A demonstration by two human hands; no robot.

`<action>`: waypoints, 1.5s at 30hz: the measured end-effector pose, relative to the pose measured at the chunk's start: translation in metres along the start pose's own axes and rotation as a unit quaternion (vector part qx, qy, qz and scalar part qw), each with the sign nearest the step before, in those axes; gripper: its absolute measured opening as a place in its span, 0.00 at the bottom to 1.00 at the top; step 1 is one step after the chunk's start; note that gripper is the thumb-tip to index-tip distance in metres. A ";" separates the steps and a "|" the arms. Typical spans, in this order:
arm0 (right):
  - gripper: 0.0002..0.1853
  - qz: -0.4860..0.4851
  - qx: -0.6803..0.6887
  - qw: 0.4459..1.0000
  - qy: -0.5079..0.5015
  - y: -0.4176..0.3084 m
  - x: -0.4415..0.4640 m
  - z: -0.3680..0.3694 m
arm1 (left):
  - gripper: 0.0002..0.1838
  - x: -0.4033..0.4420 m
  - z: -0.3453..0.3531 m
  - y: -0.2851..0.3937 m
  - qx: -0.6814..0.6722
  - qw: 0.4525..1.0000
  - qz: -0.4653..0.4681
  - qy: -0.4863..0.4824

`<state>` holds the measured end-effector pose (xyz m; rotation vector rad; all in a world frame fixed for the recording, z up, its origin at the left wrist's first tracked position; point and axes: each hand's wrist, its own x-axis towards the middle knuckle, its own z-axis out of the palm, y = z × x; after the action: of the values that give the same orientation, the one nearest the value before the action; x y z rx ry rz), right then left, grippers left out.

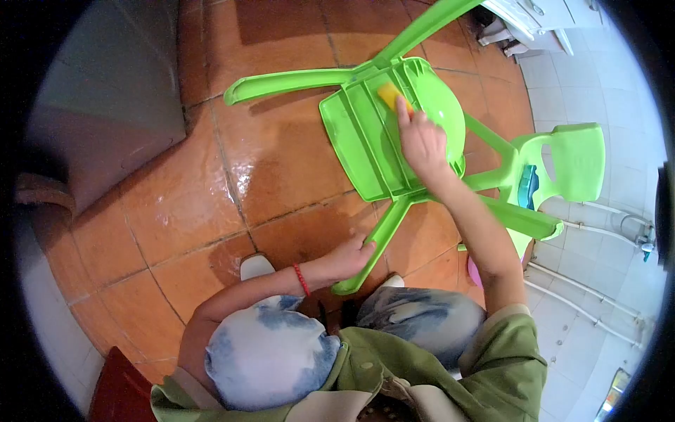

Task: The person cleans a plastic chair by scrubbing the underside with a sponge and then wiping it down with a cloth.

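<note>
Green chair (360,135) upturned on the tiled floor (169,186), ribbed underside facing the viewer. Left hand (351,259): fingers clamped on the chair's near left leg (389,224), thumb along it. Right hand (425,144): over the underside, fingers closed on a yellow block (395,98), index extended along it; block blurred, contact with the ribs cannot be told. Second chair (578,167) to the right, teal object (527,187) on its seat. Floor shiny at left.
</note>
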<state>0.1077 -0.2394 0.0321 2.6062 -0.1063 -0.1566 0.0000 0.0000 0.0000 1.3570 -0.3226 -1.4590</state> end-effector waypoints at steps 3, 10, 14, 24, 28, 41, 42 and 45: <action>0.31 -0.016 0.005 1.000 -0.021 -0.003 -0.029 -0.003 | 0.24 -0.029 0.036 -0.005 -0.058 0.998 -0.032 0.003; 0.29 0.006 -0.016 0.985 -0.171 -0.003 -0.141 -0.010 | 0.22 0.000 0.002 -0.001 -0.056 0.998 0.004 -0.012; 0.30 0.021 -0.028 0.984 -0.172 -0.008 -0.130 -0.023 | 0.21 -0.001 0.001 -0.002 -0.055 0.998 0.013 0.000; 0.34 0.059 0.119 0.985 -0.110 -0.008 -0.052 -0.014 | 0.22 -0.006 0.001 0.006 -0.060 0.998 0.023 0.019; 0.36 0.041 0.087 0.975 -0.201 -0.017 -0.120 -0.009 | 0.22 0.003 0.005 -0.006 -0.060 0.998 0.028 0.018; 0.31 -0.011 0.181 0.978 -0.106 -0.042 0.029 -0.003 | 0.23 -0.006 0.007 0.009 -0.053 0.998 0.019 0.031; 0.31 -0.008 0.176 0.978 -0.110 -0.045 0.025 -0.004 | 0.22 -0.008 0.007 0.010 -0.059 0.998 0.021 0.033; 0.33 -0.003 0.163 0.979 -0.119 -0.043 -0.011 -0.002 | 0.21 -0.012 0.006 0.015 -0.078 0.997 0.015 0.019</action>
<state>0.0989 -0.1997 0.0130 2.9031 -0.2251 -0.4913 0.0004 0.0010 0.0202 1.2472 -0.1980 -1.4025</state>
